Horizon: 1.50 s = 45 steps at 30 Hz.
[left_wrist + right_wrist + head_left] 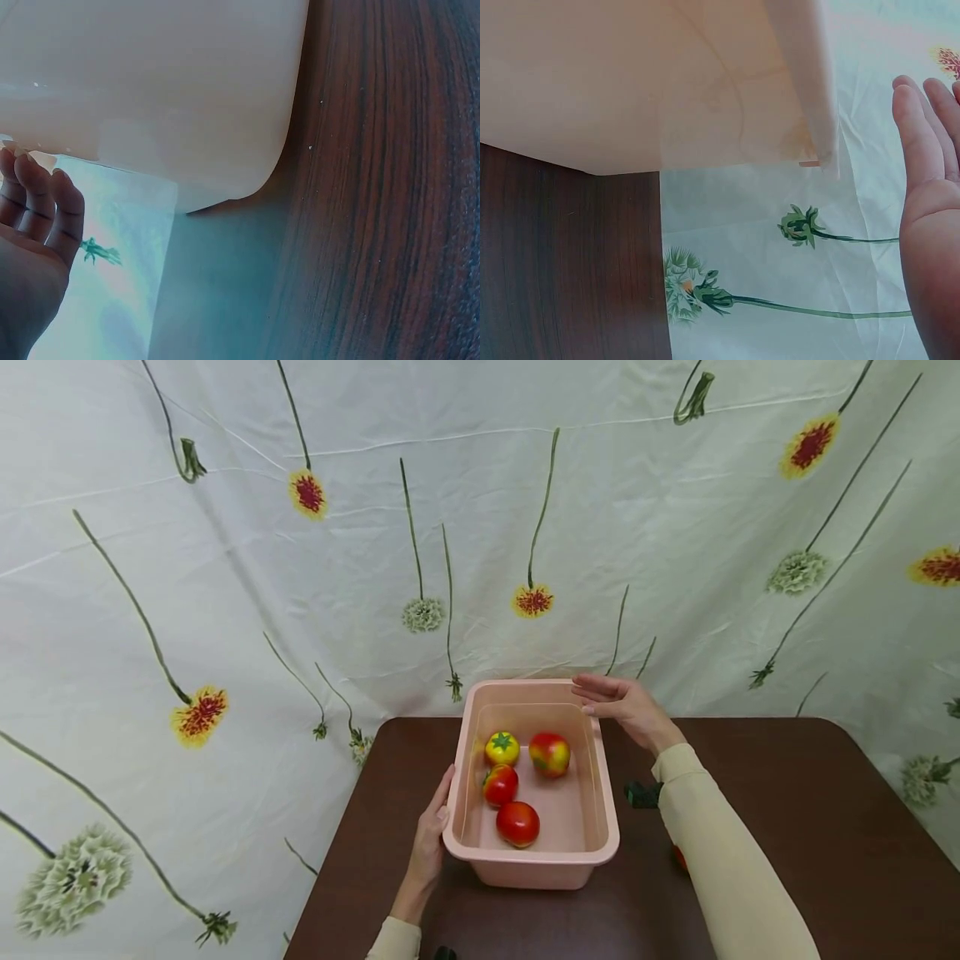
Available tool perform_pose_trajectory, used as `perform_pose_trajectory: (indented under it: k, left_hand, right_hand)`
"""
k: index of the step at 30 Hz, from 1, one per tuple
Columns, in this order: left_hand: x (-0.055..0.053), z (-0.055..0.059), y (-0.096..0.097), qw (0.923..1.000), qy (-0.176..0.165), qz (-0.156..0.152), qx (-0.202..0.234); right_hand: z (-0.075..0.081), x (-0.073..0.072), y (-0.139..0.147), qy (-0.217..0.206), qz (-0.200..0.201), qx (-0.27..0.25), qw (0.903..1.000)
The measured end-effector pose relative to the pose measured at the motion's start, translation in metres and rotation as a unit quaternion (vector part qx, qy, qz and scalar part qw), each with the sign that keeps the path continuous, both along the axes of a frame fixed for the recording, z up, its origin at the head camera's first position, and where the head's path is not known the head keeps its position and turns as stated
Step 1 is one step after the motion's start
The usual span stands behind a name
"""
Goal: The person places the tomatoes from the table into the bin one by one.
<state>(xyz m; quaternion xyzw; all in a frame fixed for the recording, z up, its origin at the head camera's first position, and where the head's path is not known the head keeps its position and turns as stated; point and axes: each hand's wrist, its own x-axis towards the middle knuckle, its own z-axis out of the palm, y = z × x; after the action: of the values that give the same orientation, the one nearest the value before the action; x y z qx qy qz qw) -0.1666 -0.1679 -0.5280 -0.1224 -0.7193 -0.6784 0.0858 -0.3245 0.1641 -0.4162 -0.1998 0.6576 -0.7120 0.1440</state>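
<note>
A pink plastic bin (566, 822) stands on the dark table. Inside lie a yellow fruit with a green star-shaped top (502, 749), a red-and-yellow fruit (550, 755), a red fruit with a greenish side (501, 785) and a red tomato-like fruit (518, 824). My left hand (429, 846) is at the bin's left side, fingers extended along the outer wall; its bent fingertips (31, 169) are right at the bin's edge in the left wrist view. By the far right corner, my right hand (626, 706) has its fingers straight, apart from the wall in the right wrist view.
Right of the bin lies a dark green object (642, 794). Part of a red thing (679, 858) shows beside the right sleeve. A small black item (445, 953) is at the bottom edge. A flower-printed cloth (480, 527) hangs behind the table (787, 827).
</note>
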Motion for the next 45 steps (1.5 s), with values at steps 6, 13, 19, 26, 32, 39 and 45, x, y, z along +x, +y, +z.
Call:
perform_pose_trajectory:
  k: [6,13,19,26,32,39,45]
  left_hand:
    - [-0.001,0.001,0.003,1.0000,-0.003,-0.003,0.005]
    - [-0.002,0.001,0.009,0.9999,-0.014,0.001,0.005]
    - [-0.004,0.003,0.011,0.9998,-0.019,-0.003,0.006]
    - [-0.004,0.000,0.008,1.0000,-0.007,0.000,0.005]
    - [-0.002,0.000,0.006,0.9997,-0.017,0.016,0.010]
    - [-0.003,0.000,0.008,0.9996,-0.012,-0.002,0.024]
    - [-0.002,-0.001,0.009,0.9995,-0.009,0.015,0.026]
  right_hand:
    - [0.000,0.001,0.006,0.003,-0.015,0.030,0.9994]
    - [-0.004,0.005,0.021,-0.004,-0.028,0.040,0.9988]
    - [-0.012,0.009,0.042,-0.010,-0.035,0.050,0.9981]
    - [-0.040,0.020,0.071,-0.024,-0.035,0.110,0.9930]
    - [-0.071,0.036,0.108,-0.047,-0.008,0.153,0.9870]
    - [-0.104,0.065,0.156,-0.092,0.033,0.172,0.9802]
    - [-0.124,0.083,0.173,-0.128,0.077,0.161,0.9756]
